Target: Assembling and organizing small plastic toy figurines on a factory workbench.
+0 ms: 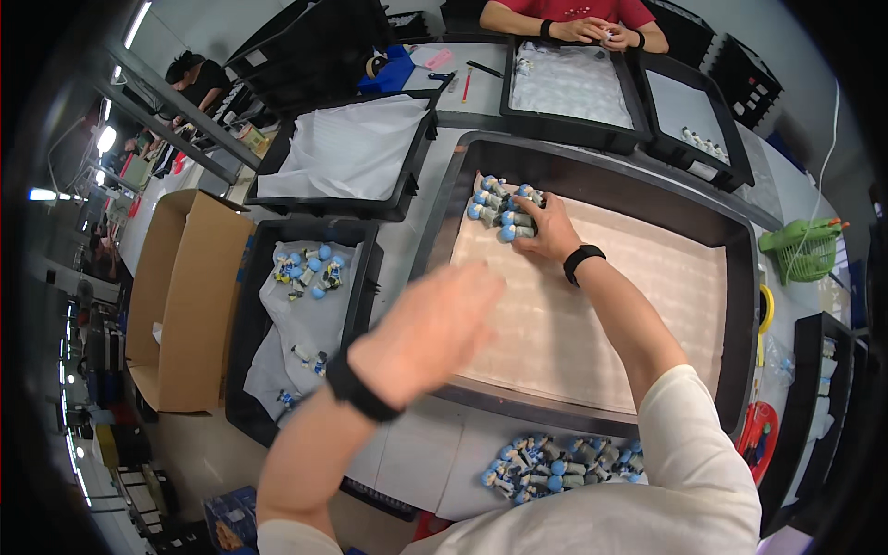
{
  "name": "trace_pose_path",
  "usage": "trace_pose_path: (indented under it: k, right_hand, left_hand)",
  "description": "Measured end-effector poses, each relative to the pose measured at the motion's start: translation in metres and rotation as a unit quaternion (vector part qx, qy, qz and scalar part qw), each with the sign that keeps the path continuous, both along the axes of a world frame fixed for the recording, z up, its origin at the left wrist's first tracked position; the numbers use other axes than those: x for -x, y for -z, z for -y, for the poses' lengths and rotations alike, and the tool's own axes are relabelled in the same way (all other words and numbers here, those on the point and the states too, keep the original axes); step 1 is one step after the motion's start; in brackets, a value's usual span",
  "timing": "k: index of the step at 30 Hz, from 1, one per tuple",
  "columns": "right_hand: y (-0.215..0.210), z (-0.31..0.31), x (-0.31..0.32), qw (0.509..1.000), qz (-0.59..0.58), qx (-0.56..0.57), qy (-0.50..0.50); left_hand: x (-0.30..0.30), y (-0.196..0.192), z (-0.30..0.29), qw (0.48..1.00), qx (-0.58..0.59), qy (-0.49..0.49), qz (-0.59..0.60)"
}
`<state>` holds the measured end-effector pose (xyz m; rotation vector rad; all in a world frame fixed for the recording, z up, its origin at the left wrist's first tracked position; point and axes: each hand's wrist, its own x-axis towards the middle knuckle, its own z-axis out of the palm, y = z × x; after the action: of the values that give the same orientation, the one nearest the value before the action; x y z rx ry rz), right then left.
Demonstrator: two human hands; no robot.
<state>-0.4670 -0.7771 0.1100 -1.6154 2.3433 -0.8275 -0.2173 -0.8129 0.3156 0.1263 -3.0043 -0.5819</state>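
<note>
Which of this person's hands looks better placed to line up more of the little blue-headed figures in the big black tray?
Probably the right hand: its fingers already rest on the row of figures at the far left corner of the big tray. The left hand hovers blurred above the tray's near edge, seemingly holding nothing.

Pale desk (412,236) carrying black trays: a large one (740,277) with a beige liner, smaller ones (356,277) beside it. Near edge: a heap of blue-headed figurines (560,465).
</note>
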Motion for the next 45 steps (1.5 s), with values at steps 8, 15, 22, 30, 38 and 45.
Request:
trace_pose_path:
  k: [8, 15, 22, 30, 38, 45]
  right_hand:
    - [-0.033, -0.062, -0.011, 0.998, 0.050, 0.013, -0.031]
    - [-0.114, -0.185, -0.016, 0.961, 0.255, -0.038, 0.096]
    - [-0.171, -0.308, -0.091, 0.881, 0.362, 0.164, 0.255]
    - [-0.161, -0.424, -0.226, 0.905, 0.266, 0.104, 0.316]
    - [-0.076, -0.472, -0.261, 0.968, 0.210, -0.016, 0.135]
    - [-0.035, -0.481, -0.229, 0.992, 0.111, 0.043, -0.034]
  left_hand:
    - [0.141, 0.119, 0.100, 0.940, 0.250, -0.010, 0.231]
    - [0.186, 0.179, 0.108, 0.906, 0.326, 0.008, 0.269]
    - [0.178, 0.138, 0.099, 0.908, 0.323, 0.036, 0.263]
    - [0.072, -0.023, -0.033, 0.983, 0.050, 0.098, -0.147]
    - [-0.069, 0.023, -0.192, 0.950, 0.020, 0.267, 0.162]
    - [-0.037, 0.077, -0.292, 0.956, 0.131, 0.232, 0.119]
